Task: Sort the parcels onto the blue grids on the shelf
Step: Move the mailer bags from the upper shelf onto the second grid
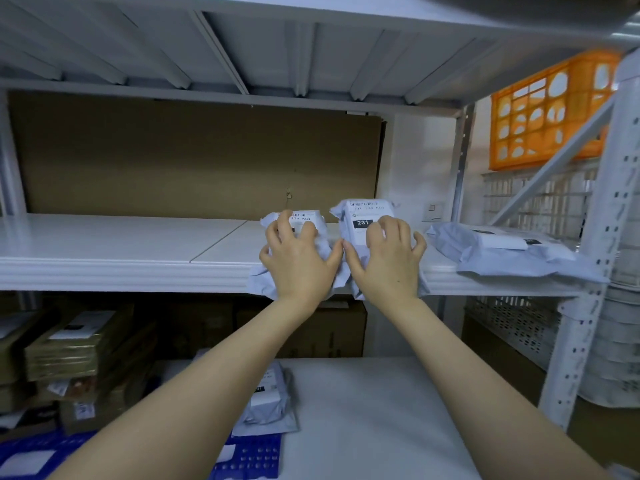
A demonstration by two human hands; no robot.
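Two small grey-white bagged parcels lie side by side on the white shelf. My left hand grips the left parcel, fingers curled over its top. My right hand grips the right parcel, whose label reads 231. A larger grey parcel lies flat to the right on the same shelf. Below, another bagged parcel rests on a lower surface beside a blue grid, partly hidden by my left forearm.
A brown cardboard sheet lines the back of the shelf. An orange crate hangs at the upper right behind a white upright post. Brown boxes are stacked at the lower left. White crates stand at the lower right.
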